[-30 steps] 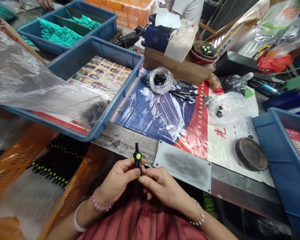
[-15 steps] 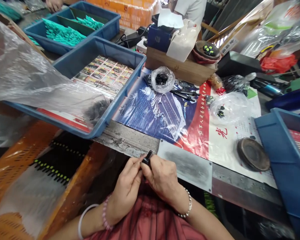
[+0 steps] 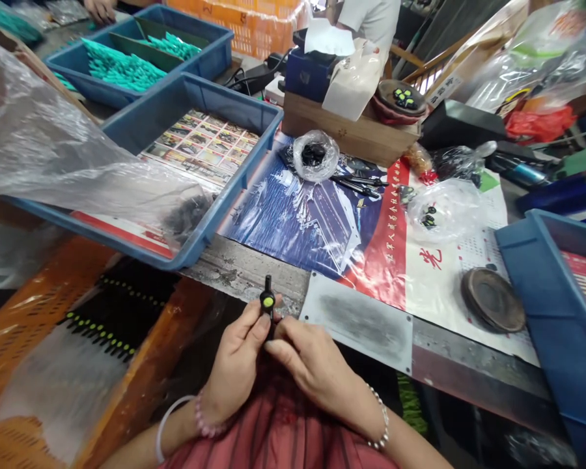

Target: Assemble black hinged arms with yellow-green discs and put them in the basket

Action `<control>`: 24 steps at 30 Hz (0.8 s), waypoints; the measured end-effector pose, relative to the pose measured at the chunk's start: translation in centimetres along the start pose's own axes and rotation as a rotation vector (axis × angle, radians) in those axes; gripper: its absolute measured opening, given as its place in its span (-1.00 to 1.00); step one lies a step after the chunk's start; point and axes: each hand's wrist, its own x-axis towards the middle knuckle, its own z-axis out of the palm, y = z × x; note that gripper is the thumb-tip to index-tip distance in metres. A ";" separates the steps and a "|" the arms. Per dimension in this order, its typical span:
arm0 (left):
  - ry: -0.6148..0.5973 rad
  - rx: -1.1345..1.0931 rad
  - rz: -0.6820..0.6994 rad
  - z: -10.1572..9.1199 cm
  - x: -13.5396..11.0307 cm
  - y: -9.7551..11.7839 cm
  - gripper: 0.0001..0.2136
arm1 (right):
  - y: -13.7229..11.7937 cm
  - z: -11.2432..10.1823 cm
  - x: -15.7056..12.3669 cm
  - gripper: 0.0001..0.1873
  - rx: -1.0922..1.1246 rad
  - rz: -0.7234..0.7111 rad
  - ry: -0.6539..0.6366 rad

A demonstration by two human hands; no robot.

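Note:
Between finger and thumb my left hand pinches a black drawing compass. Its stubby handle points up, and a round yellow-green disc faces me. My right hand is closed at the lower part of the compass, where fingers cover most of the legs. Both hands are above my lap, just off the bench edge. Beside my right hand lies a grey metal plate with a dark smudged middle. Rows of similar black pieces with yellow-green dots lie in the orange crate at lower left.
A blue tray with plastic film stands at left; another blue tray behind it holds teal pieces. A clear bag of black parts, a plastic bag, a round dish and a blue bin stand on the bench.
The compass has moved slightly left and turned upright, so its yellow-green disc now shows. My right hand has shifted lower on it, away from the top.

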 end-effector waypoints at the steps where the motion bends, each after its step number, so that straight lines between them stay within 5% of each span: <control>1: 0.039 -0.103 -0.049 0.2 0.1 0.0 -0.68 | 0.2 0.3 -0.1 -0.52 -0.050 -0.016 0.009; 6: 0.133 -0.338 -0.131 1.0 0.6 0.4 -0.67 | 0.9 1.3 -0.2 -0.63 -0.236 -0.068 0.046; 13: -0.162 0.205 -0.058 -1.8 1.2 1.5 -0.67 | 0.8 0.5 -0.7 -0.60 0.136 -0.061 -0.044; 19: -0.267 0.180 -0.155 -3.4 1.2 2.3 -0.69 | 1.0 -0.6 -1.1 -0.55 0.350 0.048 -0.187; 24: -0.536 0.079 -0.283 -5.0 1.6 2.7 -0.72 | 1.4 -2.9 -1.3 -0.52 0.501 0.082 -0.448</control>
